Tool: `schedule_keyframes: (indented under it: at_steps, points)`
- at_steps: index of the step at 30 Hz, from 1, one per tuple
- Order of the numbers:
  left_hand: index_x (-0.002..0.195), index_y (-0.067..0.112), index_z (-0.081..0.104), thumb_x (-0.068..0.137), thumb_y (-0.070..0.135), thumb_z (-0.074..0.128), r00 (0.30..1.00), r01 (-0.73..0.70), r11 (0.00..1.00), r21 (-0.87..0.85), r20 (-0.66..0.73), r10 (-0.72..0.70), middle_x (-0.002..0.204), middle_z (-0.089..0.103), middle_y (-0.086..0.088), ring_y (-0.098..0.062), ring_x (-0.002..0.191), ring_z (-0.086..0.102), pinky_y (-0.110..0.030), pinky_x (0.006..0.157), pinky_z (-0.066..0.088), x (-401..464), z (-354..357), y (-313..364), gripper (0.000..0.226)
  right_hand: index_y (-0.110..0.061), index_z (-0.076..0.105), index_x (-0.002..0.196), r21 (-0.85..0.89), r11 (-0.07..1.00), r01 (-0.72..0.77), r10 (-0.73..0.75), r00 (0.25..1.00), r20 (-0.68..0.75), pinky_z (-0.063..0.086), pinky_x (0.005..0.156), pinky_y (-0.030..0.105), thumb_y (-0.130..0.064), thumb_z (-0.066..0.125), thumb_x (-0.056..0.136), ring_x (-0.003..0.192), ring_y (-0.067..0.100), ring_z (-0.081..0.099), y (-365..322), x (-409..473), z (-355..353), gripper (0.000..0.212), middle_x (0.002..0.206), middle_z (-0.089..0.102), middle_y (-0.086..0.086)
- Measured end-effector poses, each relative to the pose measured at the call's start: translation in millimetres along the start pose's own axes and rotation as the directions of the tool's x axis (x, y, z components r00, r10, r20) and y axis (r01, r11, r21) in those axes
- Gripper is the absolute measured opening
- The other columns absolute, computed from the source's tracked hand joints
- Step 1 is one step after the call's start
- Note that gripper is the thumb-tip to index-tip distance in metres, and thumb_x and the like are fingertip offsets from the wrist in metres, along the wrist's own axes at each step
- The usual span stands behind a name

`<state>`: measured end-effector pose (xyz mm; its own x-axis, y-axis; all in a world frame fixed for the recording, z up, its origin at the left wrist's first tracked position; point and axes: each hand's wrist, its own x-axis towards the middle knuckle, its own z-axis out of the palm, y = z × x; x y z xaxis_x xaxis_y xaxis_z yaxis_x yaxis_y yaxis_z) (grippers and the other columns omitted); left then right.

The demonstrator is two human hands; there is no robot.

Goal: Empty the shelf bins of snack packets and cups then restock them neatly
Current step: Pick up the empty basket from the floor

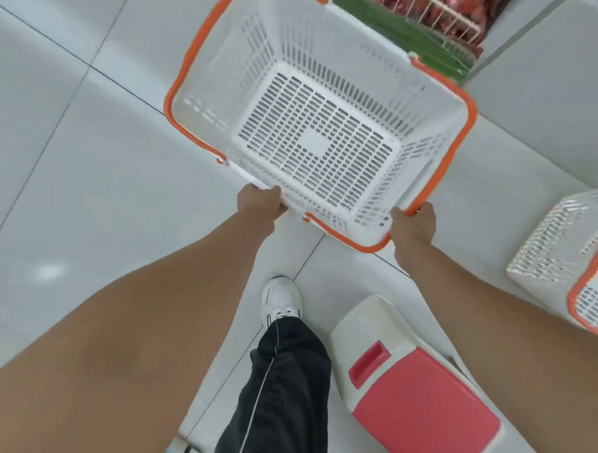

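Gripping basket [225, 69], both hands [259, 204]

Both hands, left hand [260, 204] and right hand [413, 224], grip the white basket's [228, 86] near rim above the tiled floor [70, 182].

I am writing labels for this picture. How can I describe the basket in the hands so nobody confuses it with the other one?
Start at the pale tiled floor. Above it, the left hand and right hand grip the near rim of a white slotted plastic basket with orange handles. It is empty and central; the similar second basket sits cut off at the right edge.
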<state>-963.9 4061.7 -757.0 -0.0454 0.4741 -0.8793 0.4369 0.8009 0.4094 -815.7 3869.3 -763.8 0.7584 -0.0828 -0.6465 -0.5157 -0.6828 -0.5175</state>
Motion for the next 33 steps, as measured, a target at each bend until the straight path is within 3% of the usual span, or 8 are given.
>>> schedule_keyframes:
  at_steps: [7, 10, 13, 17, 22, 27, 29, 33]
  points:
    - [0.132, 0.002, 0.054, 0.094, 0.007, 0.064, 0.995, -0.097, 0.983, -0.158, -0.029, 0.093, 0.106, 0.069, -0.011, -0.022, 0.085, 0.073, -0.028, 0.065, 0.061, 21, -6, 10, 0.040, -0.011, 0.053, 0.115, 0.013, 0.996, 0.093, -0.094, 0.995, 0.030, 0.052, 0.085, 0.035, -0.015, 0.056, 0.094, 0.099, 0.023, 0.062, -16, 7, 26, 0.021, 0.100, 0.059, -0.003]
    - [0.134, 0.001, 0.053, 0.098, 0.022, 0.057, 1.000, -0.017, 0.997, 0.080, -0.022, 0.019, 0.086, 0.060, -0.002, -0.016, 0.080, 0.063, -0.026, 0.074, 0.055, 3, 4, 12, 0.041, -0.015, 0.050, 0.131, 0.073, 0.997, 0.006, -0.020, 0.981, 0.192, 0.053, 0.093, 0.039, -0.024, 0.058, 0.097, 0.106, 0.022, 0.062, -22, 3, 12, 0.036, 0.115, 0.060, -0.001]
    - [0.119, 0.005, 0.057, 0.097, 0.043, 0.054, 1.000, 0.021, 0.878, 0.477, 0.007, -0.028, 0.079, 0.049, 0.000, -0.020, 0.073, 0.052, -0.036, 0.087, 0.051, -54, 33, 9, 0.043, -0.020, 0.032, 0.150, 0.077, 0.986, -0.149, 0.120, 0.947, 0.297, 0.053, 0.099, 0.044, -0.041, 0.060, 0.096, 0.099, 0.018, 0.056, -27, -11, -38, 0.064, 0.124, 0.048, -0.001]
    - [0.119, 0.007, 0.060, 0.083, 0.042, 0.069, 0.959, -0.252, 0.738, 0.627, 0.262, 0.105, 0.105, 0.069, -0.013, -0.033, 0.097, 0.066, -0.040, 0.088, 0.055, -151, 93, -16, 0.051, -0.015, 0.059, 0.120, 0.271, 0.911, -0.312, 0.198, 0.905, 0.378, 0.057, 0.088, 0.039, -0.033, 0.066, 0.094, 0.104, 0.026, 0.061, -7, -41, -167, 0.032, 0.108, 0.058, 0.004]
    - [0.112, 0.010, 0.065, 0.088, 0.030, 0.070, 0.848, -0.407, 0.643, 0.649, 0.530, 0.002, 0.081, 0.068, -0.005, -0.022, 0.072, 0.062, -0.032, 0.073, 0.051, -290, 203, -56, 0.032, -0.013, 0.064, 0.092, 0.426, 0.842, -0.332, 0.269, 0.942, 0.202, 0.056, 0.083, 0.042, -0.017, 0.066, 0.094, 0.086, 0.025, 0.062, 47, -55, -368, 0.005, 0.097, 0.065, 0.011]
    - [0.107, 0.021, 0.062, 0.088, 0.039, 0.067, 0.716, -0.689, 0.180, 0.702, 0.697, 0.024, 0.101, 0.072, 0.002, -0.022, 0.095, 0.067, -0.027, 0.078, 0.049, -368, 316, -125, 0.027, -0.012, 0.065, 0.082, 0.428, 0.834, -0.349, 0.360, 0.931, 0.057, 0.053, 0.069, 0.035, -0.012, 0.067, 0.089, 0.071, 0.024, 0.056, 120, -7, -502, 0.007, 0.081, 0.063, 0.010]
    - [0.118, 0.019, 0.058, 0.089, 0.039, 0.066, 0.745, -0.667, 0.067, 0.742, 0.664, 0.066, 0.113, 0.070, -0.001, -0.023, 0.105, 0.064, -0.027, 0.084, 0.048, -379, 351, -151, 0.037, -0.017, 0.070, 0.093, 0.307, 0.886, -0.348, 0.369, 0.929, -0.011, 0.056, 0.081, 0.040, -0.022, 0.069, 0.082, 0.080, 0.028, 0.063, 156, 30, -535, 0.013, 0.088, 0.067, 0.006]
    - [0.142, 0.011, 0.041, 0.092, 0.035, 0.065, 0.828, -0.556, 0.077, 0.828, 0.542, 0.145, 0.136, 0.057, -0.010, -0.029, 0.122, 0.056, -0.029, 0.092, 0.044, -379, 401, -176, 0.060, -0.011, 0.052, 0.134, 0.129, 0.938, -0.323, 0.341, 0.927, -0.158, 0.046, 0.091, 0.031, -0.025, 0.067, 0.090, 0.103, 0.029, 0.063, 195, 94, -596, 0.048, 0.126, 0.063, 0.007]
